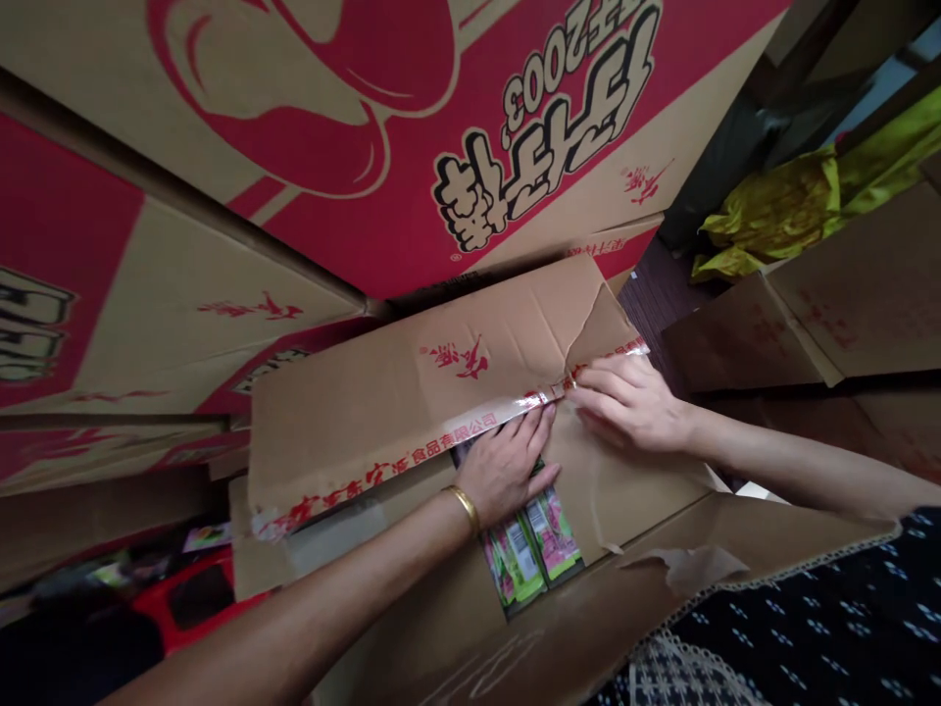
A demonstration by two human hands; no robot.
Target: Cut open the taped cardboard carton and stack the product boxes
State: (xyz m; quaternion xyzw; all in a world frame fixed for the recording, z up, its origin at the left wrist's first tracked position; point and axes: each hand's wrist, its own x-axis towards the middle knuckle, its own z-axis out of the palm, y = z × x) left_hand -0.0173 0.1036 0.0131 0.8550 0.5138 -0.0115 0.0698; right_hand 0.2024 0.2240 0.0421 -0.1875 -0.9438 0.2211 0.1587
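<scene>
A cardboard box [353, 392] lies in the middle, its far flap raised, with clear red-printed tape along the flap's edge. My left hand [507, 466], with a gold bracelet at the wrist, rests with fingers spread just under the taped edge, over the gap between the inner flaps. Green and pink packets [533, 549] show in that gap below the hand. To the right, my right hand [624, 402] has its fingers closed at the torn, creased part of the flap, pinching the tape at its edge.
Large red and tan printed cartons [309, 118] stand behind and to the left. A red plastic crate [166, 608] is at lower left. More brown cartons [867, 284] and yellow crumpled material [779, 211] are at the right.
</scene>
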